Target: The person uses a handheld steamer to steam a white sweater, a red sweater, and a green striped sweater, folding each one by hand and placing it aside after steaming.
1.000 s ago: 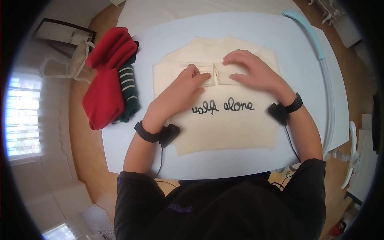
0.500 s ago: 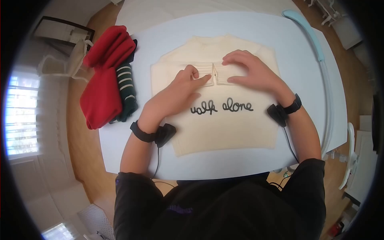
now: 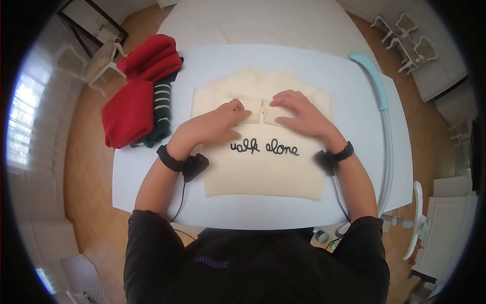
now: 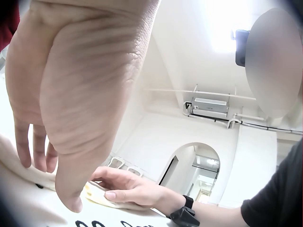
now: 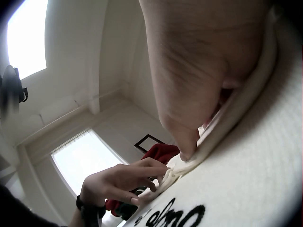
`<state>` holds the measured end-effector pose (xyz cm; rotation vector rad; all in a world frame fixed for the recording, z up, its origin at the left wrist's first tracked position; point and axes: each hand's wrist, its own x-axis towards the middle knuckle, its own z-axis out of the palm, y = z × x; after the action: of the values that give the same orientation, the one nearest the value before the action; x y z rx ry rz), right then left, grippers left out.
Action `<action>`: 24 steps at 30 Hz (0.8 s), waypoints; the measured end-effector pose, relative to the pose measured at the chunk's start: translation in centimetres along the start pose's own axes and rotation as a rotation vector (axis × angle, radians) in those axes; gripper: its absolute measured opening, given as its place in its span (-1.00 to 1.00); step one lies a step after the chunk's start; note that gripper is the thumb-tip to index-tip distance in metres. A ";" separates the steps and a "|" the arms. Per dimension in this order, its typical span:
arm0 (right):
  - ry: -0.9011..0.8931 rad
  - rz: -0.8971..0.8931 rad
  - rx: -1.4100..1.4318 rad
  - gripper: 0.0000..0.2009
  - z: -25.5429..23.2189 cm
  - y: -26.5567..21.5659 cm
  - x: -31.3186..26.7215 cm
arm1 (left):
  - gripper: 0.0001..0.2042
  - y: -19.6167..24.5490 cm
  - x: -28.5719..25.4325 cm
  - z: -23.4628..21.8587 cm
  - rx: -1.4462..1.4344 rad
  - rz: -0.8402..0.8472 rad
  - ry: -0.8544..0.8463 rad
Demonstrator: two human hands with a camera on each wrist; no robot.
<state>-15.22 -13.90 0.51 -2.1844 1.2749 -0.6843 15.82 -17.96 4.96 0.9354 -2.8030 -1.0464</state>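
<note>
A cream sweater point(image 3: 263, 177) with dark cursive lettering lies flat, its sleeves folded inward so the two ribbed cuffs meet near the middle of the chest. On the left cuff point(image 3: 250, 112) rest the fingertips of my left hand point(image 3: 215, 124), the thumb held lower over the sweater. My right hand point(image 3: 306, 115) touches the other cuff point(image 3: 271, 115) with thumb and fingers spread apart. In the left wrist view the left hand point(image 4: 85, 85) hangs with relaxed fingers over the cloth. The right wrist view has the right thumb of the hand point(image 5: 203, 66) against the folded sleeve's edge.
Folded red garments point(image 3: 129, 111) and a green striped one point(image 3: 162, 106) lie at the table's left side. A light blue curved arm point(image 3: 374, 81) runs along the right edge. White chairs stand beyond the table.
The head view has shifted, so the table and sweater appear lower and further left. Both hands stay at the cuffs with little visible movement.
</note>
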 end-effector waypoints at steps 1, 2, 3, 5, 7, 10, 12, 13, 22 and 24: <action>0.012 -0.003 -0.004 -0.59 0.1 0.0 -0.2 | -0.36 0.2 -0.2 0.0 0.012 0.006 0.001; -0.011 -0.011 -0.009 -0.59 0.0 0.0 -0.2 | -0.36 0.4 -0.4 0.0 0.067 0.008 -0.016; -0.029 -0.025 -0.017 -0.59 -0.2 0.2 0.0 | -0.37 0.5 -0.4 -0.4 0.128 0.009 -0.029; -0.031 -0.004 -0.011 -0.58 -0.7 -0.1 0.3 | -0.43 0.4 -0.9 -2.2 0.194 0.012 -0.070; -0.038 0.002 -0.027 -0.58 -0.4 -0.1 0.1 | -0.49 -0.6 -1.7 -3.2 0.196 0.077 0.047; -0.039 0.021 -0.004 -0.60 -0.1 -0.1 -0.2 | -0.51 0.0 -2.4 -3.3 0.107 0.056 -0.002; -0.044 0.051 0.001 -0.65 -0.4 -0.4 0.1 | -0.46 1.2 -2.0 -3.0 0.132 0.069 -0.063; -0.051 0.050 0.004 -0.65 -0.4 -0.5 0.3 | -0.46 1.8 -1.9 -2.4 0.127 0.064 -0.062; -0.035 0.054 0.016 -0.70 -0.3 -0.8 0.3 | -0.34 2.4 -0.8 2.3 0.101 0.099 -0.092; -0.032 0.060 0.016 -0.72 -0.3 -0.9 0.2 | -0.33 2.5 -0.7 2.2 0.101 0.085 -0.114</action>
<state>-14.78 -13.71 1.39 -2.1271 1.3083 -0.6319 14.58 -14.81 4.92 0.7804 -2.9838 -0.9871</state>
